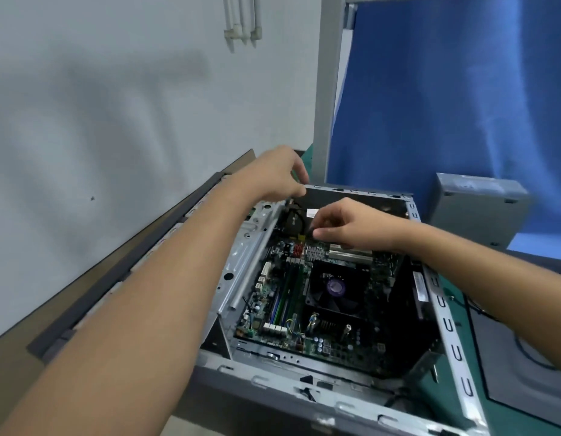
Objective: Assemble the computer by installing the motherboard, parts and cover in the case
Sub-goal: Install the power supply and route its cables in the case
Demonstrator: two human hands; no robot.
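Note:
An open grey computer case (443,313) lies on the green mat, with a green motherboard (273,316) seated inside. A black CPU fan (334,287) sits in the board's middle. My left hand (273,177) grips the case's far left top corner. My right hand (348,229) reaches into the far end of the case, its fingertips pinched on a small black cable connector (311,231) above the board's red and silver heatsinks. A black cable (299,220) curls behind it.
A grey power supply box (474,209) stands at the back right. A dark grey cover panel (524,357) lies on the mat at right. A long dark panel (122,272) leans along the wall at left. A blue curtain hangs behind.

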